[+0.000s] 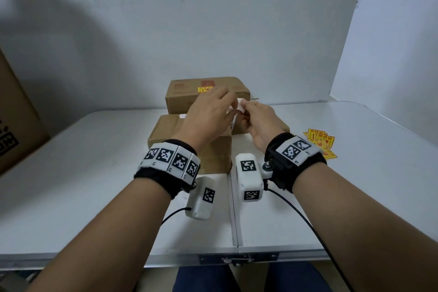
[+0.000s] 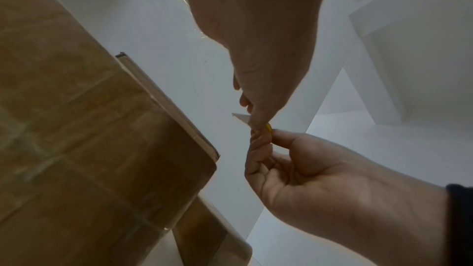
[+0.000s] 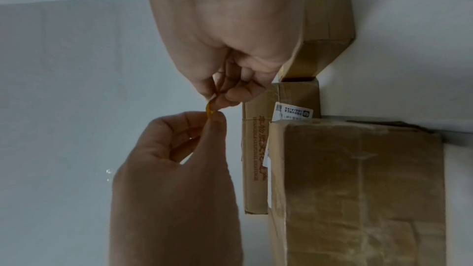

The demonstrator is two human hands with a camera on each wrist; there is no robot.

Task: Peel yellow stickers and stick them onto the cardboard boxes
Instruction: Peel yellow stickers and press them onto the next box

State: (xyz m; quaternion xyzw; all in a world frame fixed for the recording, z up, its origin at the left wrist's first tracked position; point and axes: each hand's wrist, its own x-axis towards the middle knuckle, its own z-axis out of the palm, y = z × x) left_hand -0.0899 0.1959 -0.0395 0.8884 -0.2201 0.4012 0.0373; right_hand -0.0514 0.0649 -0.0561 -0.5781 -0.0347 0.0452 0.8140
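Both hands meet above the cardboard boxes and pinch one small yellow sticker [image 3: 210, 110] with white backing [image 1: 241, 105] between thumbs and fingertips. My left hand [image 1: 233, 107] comes from the left and my right hand [image 1: 246, 108] from the right. In the left wrist view a yellow edge [image 2: 268, 127] shows between the fingertips, and a white corner [image 2: 240, 118] sticks out. The far box [image 1: 184, 97] carries a yellow sticker [image 1: 205, 89] on top. A nearer box [image 1: 166, 130] sits under my left hand. A third box [image 1: 283, 127] lies behind my right hand, mostly hidden.
A loose pile of yellow stickers [image 1: 321, 143] lies on the white table [image 1: 94, 185] to the right of my right wrist. A large cardboard carton [image 1: 16, 111] stands at the left edge. White walls close off the back and right. A latch [image 1: 237, 259] sits at the front edge.
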